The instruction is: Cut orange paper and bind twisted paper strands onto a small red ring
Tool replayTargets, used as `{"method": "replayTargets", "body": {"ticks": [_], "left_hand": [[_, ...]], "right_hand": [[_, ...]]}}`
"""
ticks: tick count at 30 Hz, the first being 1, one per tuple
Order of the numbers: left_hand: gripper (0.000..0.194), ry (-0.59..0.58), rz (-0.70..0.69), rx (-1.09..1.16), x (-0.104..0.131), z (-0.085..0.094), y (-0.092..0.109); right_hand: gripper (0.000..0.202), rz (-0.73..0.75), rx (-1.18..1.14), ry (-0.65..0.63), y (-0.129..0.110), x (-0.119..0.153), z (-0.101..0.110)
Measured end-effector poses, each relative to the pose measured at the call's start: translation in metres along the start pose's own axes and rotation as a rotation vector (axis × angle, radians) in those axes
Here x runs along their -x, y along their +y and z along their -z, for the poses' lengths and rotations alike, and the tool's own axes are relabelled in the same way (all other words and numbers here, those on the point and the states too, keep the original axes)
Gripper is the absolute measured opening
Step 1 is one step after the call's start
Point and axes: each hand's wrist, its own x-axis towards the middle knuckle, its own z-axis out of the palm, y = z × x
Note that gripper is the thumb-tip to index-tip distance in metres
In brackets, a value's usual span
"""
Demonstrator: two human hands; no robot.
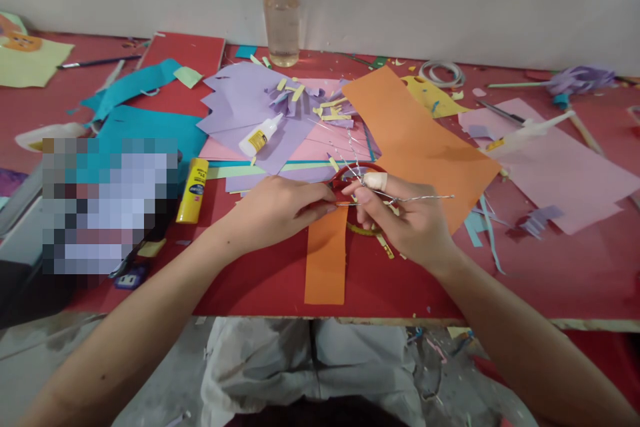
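One red loop (342,177) part-hidden behind your right hand (415,220), fingertips pinching twisted wire (395,199); left hand (285,203), knuckles up, pinches its end.

Look, the right hand (417,220) covers part of the twisted wire (433,197) and a red loop (344,175), its full shape untellable! Left of the left hand (280,207), mosaic blocks (110,207) mask whatever sits there; beyond them, a yellow sheet (37,63) runs off the edge. The glue stick's (193,193) fine print: too small to read.
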Motion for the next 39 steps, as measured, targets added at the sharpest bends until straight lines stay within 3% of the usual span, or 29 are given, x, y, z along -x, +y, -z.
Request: {"method": "replayTargets", "body": {"ticks": [24,39], "left_hand": [[0.019,-0.016,0.003,-0.033,-0.0006,0.0005,-0.0001],[0.023,-0.099,0.040,-0.103,-0.0022,0.0022,0.0024]], "right_hand": [[0.023,-0.006,0.050,-0.028,-0.0012,-0.0013,0.0013],[0.021,-0.011,0.091,-0.019,-0.0024,-0.0006,0.0007]]}}
